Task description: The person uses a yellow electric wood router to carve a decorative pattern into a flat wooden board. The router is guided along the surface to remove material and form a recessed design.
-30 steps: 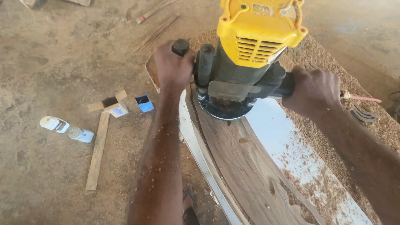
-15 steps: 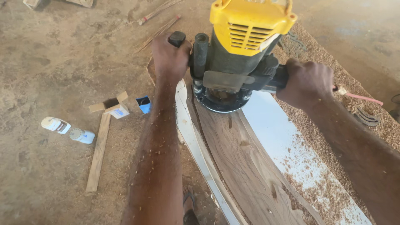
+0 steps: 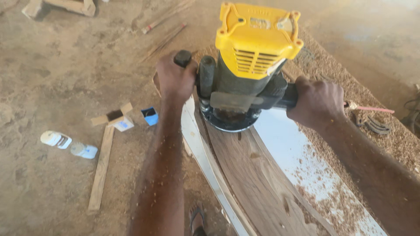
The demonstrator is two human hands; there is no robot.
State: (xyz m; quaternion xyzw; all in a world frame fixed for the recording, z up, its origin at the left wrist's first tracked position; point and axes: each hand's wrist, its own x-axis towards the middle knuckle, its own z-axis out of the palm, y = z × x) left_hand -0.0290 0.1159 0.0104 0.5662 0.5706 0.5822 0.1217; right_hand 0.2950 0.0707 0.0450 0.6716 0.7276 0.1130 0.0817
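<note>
I am guiding a yellow-capped wood router [image 3: 245, 70] along a curved dark wood plank [image 3: 258, 183] lying on a white board [image 3: 288, 148], the base sitting flat at the plank's far end. My left hand [image 3: 175, 78] is clamping its fingers round the left knob; my right hand [image 3: 316, 101] is wrapping tight round the right handle. Risk: the base is overhanging the narrow plank, so uneven pressure could tip it and gouge the edge. Sawdust [image 3: 332, 196] could hide the line. Farther left, a glue bottle [image 3: 65, 144] is lying on the floor.
</note>
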